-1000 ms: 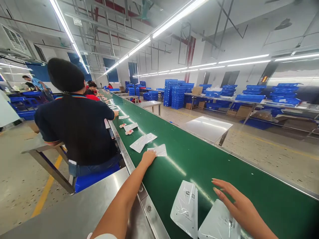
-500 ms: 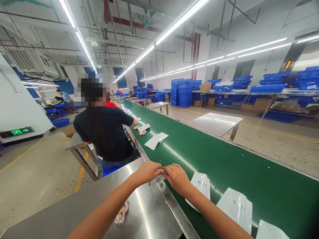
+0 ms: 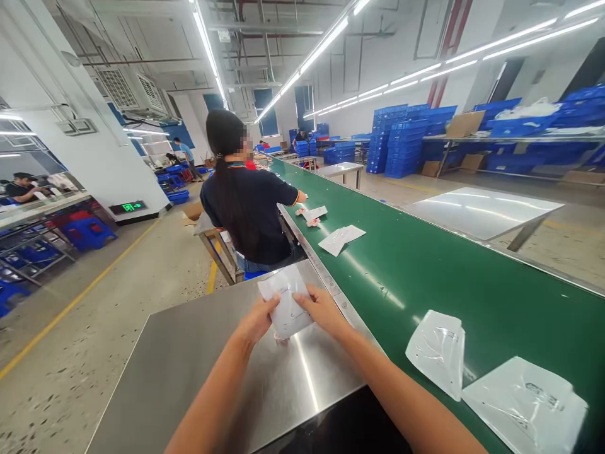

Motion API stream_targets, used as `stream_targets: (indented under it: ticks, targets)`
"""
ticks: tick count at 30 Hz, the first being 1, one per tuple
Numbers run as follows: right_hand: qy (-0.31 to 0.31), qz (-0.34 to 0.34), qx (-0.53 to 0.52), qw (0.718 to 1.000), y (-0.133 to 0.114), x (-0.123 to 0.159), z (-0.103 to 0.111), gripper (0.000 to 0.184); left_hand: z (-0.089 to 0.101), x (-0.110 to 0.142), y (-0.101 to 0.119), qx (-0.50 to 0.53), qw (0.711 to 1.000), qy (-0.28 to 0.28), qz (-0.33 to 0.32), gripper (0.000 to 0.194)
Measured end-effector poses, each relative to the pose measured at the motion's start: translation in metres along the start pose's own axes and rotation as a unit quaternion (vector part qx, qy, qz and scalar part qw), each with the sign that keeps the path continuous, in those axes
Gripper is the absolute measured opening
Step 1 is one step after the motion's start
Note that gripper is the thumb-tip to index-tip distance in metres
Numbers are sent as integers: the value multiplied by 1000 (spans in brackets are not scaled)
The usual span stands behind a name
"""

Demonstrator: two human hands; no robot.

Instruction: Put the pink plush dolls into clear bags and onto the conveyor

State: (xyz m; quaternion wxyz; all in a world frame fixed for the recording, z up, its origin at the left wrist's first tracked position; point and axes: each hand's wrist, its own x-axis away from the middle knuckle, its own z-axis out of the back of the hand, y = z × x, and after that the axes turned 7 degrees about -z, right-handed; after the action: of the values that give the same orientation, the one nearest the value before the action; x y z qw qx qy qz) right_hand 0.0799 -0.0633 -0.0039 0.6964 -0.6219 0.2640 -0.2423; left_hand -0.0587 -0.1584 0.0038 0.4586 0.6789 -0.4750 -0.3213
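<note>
Pouch (image 3: 286, 304) gripped by left hand (image 3: 256, 323) and right hand (image 3: 322, 309); contents unclear.

Clear pouches: one (image 3: 286, 302) in hands, four on belt (image 3: 406, 265) — two near (image 3: 438, 350), two farther (image 3: 340, 239).

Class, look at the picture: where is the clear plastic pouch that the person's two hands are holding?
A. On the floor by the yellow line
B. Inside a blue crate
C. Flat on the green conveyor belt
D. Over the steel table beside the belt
D: the left hand and right hand grip the pouch over the steel table, left of the green conveyor belt.
</note>
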Motion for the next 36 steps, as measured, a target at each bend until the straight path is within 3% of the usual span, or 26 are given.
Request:
stream_targets:
  ticks: [3, 6, 8, 11, 14, 18, 21, 24, 27, 30, 33, 36]
  targets:
    - [-27, -29, 109, 993, 14, -16, -20, 42, 24, 19, -1, -9, 986, 167, -21, 46]
    - [4, -106, 244, 964, 32, -33, -29, 48, 54, 38, -6, -27, 964, 259, -61, 42]
    - [16, -134, 279, 951, 42, -42, -33, 40, 70, 47, -11, -66, 959, 266, -71, 43]
    - [2, -124, 282, 951, 51, -46, -37, 24, 76, 51, -19, -136, 968, 202, -55, 47]
    - [23, -90, 264, 960, 45, -39, -25, 22, 60, 46, -22, -232, 965, 114, -50, 47]
    - [117, -46, 213, 969, 12, -15, 20, 35, 14, 31, -26, -352, 934, 3, -56, 39]
    - [165, 15, 103, 981, -22, 12, 50, 39, -22, 21, -33, -365, 925, -75, -68, 31]
    - [171, 52, 39, 983, -43, 45, 65, 34, -51, 18, -39, -341, 931, -115, -57, 29]
    - [194, 33, 162, 967, -48, 74, 73, 31, -67, 20, -42, -305, 941, -137, -43, 30]
    - [210, 37, 309, 927, -45, 93, 80, 28, -77, 21, -47, -303, 940, -152, -36, 29]
    - [180, 76, 426, 883, -41, 103, 86, 26, -89, 20, -55, -297, 933, -199, -32, 29]
    - [160, 109, 477, 857, -36, 109, 89, 26, -102, 17, -60, -263, 934, -237, -48, 31]
